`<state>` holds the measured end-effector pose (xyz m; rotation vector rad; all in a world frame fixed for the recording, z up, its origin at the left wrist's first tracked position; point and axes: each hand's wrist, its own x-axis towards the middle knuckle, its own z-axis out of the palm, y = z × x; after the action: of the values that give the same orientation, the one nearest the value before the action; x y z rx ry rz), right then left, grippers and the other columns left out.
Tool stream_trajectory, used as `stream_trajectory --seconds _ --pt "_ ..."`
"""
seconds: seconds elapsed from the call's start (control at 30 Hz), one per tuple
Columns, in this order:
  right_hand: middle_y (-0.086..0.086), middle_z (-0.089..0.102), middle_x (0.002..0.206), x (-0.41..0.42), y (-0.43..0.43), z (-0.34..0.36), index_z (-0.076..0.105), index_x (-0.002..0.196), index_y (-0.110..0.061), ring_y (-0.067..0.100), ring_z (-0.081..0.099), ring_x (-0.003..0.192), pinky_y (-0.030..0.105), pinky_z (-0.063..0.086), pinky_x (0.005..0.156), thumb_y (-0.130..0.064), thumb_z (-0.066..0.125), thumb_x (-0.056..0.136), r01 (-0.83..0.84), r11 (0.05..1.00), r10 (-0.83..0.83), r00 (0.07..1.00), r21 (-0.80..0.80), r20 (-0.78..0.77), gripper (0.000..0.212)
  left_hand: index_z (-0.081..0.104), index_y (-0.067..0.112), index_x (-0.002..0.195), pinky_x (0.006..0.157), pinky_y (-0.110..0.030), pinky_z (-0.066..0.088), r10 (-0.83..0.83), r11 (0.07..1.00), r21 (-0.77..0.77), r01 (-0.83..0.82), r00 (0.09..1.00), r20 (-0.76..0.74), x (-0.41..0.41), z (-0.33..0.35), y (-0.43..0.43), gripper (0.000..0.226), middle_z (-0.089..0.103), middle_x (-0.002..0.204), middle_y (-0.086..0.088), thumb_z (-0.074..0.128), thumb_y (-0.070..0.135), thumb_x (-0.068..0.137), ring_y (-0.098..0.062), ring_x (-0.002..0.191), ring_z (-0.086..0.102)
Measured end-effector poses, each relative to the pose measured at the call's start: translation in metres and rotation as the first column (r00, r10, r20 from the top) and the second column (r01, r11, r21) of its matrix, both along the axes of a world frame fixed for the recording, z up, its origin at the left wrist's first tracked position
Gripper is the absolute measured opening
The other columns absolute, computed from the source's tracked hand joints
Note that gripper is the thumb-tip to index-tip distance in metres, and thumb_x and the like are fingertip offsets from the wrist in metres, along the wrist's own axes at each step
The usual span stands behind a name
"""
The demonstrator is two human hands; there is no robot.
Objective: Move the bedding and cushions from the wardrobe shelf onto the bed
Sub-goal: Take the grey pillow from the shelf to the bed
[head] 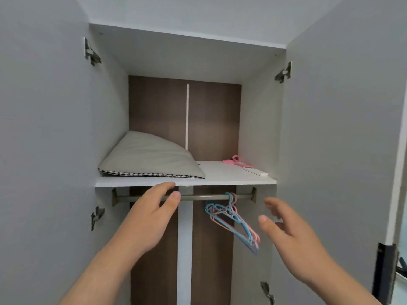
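A grey cushion [149,156] with a black-and-white houndstooth underside lies tilted on the left half of the white wardrobe shelf [222,180], one corner raised against the left wall. My left hand [152,213] is raised just below the shelf's front edge, under the cushion, fingers apart and empty. My right hand [284,230] is lower and to the right, in front of the wardrobe's right side, fingers spread and holding nothing. The bed is out of view.
Both wardrobe doors stand open at left and right. A pink hanger [236,161] and a flat white object [255,172] lie at the shelf's back right. Under the shelf runs a metal rail [198,197] with blue and pink hangers [234,223] dangling from it.
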<state>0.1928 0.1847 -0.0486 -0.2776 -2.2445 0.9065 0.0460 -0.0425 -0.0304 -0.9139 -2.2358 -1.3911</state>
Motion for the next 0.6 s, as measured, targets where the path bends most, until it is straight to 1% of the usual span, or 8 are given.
stream_trajectory --seconds 0.07,0.17,0.23,0.27,0.3,0.37,0.53,0.6 --pt "-0.035 0.046 0.112 -0.023 0.006 0.002 0.044 0.115 -0.053 0.005 0.05 0.116 0.029 0.039 0.095 -0.039 0.055 0.092 -0.077 0.997 0.077 0.997 -0.002 -0.002 0.029 0.047 0.033 0.136 0.102 -0.025 0.031 0.068 0.998 0.013 -0.068 0.998 0.006 -0.009 0.001 -0.003 0.043 0.045 0.137 0.018 0.043 0.044 0.094 -0.001 0.125 0.039" --pt "-0.024 0.05 0.128 -0.052 0.023 0.003 0.044 0.13 -0.046 0.005 0.047 0.123 0.035 0.041 0.103 -0.049 0.053 0.089 -0.139 0.99 0.139 0.99 0.018 0.004 0.043 0.047 0.031 0.136 0.103 -0.024 0.03 0.14 0.989 0.04 -0.14 0.99 0.015 -0.019 0.004 0.0 0.045 0.045 0.141 0.015 0.044 0.047 0.094 -0.002 0.129 0.038" --pt "-0.023 0.048 0.132 -0.07 0.036 0.008 0.042 0.135 -0.044 0.003 0.044 0.125 0.034 0.039 0.105 -0.049 0.052 0.089 -0.177 0.984 0.177 0.984 0.011 -0.002 0.048 0.046 0.032 0.137 0.104 -0.024 0.029 0.183 0.982 0.047 -0.184 0.983 0.011 -0.024 0.007 0.007 0.056 0.044 0.14 0.017 0.041 0.058 0.088 -0.001 0.13 0.037" --pt "-0.023 0.047 0.132 -0.077 0.043 0.011 0.042 0.136 -0.043 0.002 0.043 0.124 0.031 0.038 0.102 -0.047 0.052 0.09 -0.193 0.981 0.193 0.981 0.006 -0.007 0.047 0.045 0.033 0.138 0.102 -0.023 0.029 0.203 0.978 0.046 -0.203 0.979 0.005 -0.026 0.009 0.012 0.059 0.043 0.139 0.019 0.039 0.06 0.085 0.001 0.128 0.036" --pt "-0.023 0.046 0.132 -0.083 0.05 0.013 0.042 0.136 -0.042 0.0 0.042 0.123 0.028 0.036 0.099 -0.046 0.052 0.091 -0.208 0.978 0.208 0.978 -0.002 -0.011 0.046 0.044 0.034 0.137 0.1 -0.022 0.028 0.224 0.974 0.044 -0.224 0.975 0.002 -0.029 0.011 0.016 0.056 0.042 0.138 0.021 0.04 0.059 0.088 0.004 0.125 0.035" --pt "-0.024 0.046 0.13 -0.096 0.061 0.017 0.042 0.136 -0.041 -0.002 0.041 0.121 0.026 0.034 0.097 -0.043 0.053 0.092 -0.238 0.971 0.237 0.971 -0.015 -0.022 0.044 0.044 0.036 0.136 0.095 -0.018 0.027 0.265 0.963 0.042 -0.266 0.964 0.012 -0.033 0.013 0.023 0.045 0.041 0.135 0.024 0.043 0.049 0.093 0.007 0.119 0.034" --pt "-0.017 0.046 0.138 -0.132 0.084 0.019 0.042 0.137 -0.039 0.006 0.041 0.129 0.029 0.035 0.102 -0.045 0.051 0.093 -0.289 0.955 0.288 0.957 -0.071 -0.031 0.045 0.047 0.034 0.135 0.096 -0.02 0.027 0.335 0.942 0.041 -0.335 0.942 0.003 -0.048 0.011 0.042 0.043 0.043 0.135 0.021 0.045 0.045 0.093 0.003 0.123 0.036" --pt "-0.015 0.046 0.141 -0.144 0.087 0.019 0.042 0.137 -0.037 0.009 0.042 0.131 0.031 0.036 0.102 -0.044 0.051 0.094 -0.299 0.95 0.298 0.954 -0.09 -0.029 0.045 0.047 0.033 0.135 0.095 -0.019 0.027 0.351 0.936 0.026 -0.351 0.936 0.008 -0.056 0.011 0.045 0.043 0.042 0.133 0.021 0.045 0.043 0.094 0.003 0.121 0.037"
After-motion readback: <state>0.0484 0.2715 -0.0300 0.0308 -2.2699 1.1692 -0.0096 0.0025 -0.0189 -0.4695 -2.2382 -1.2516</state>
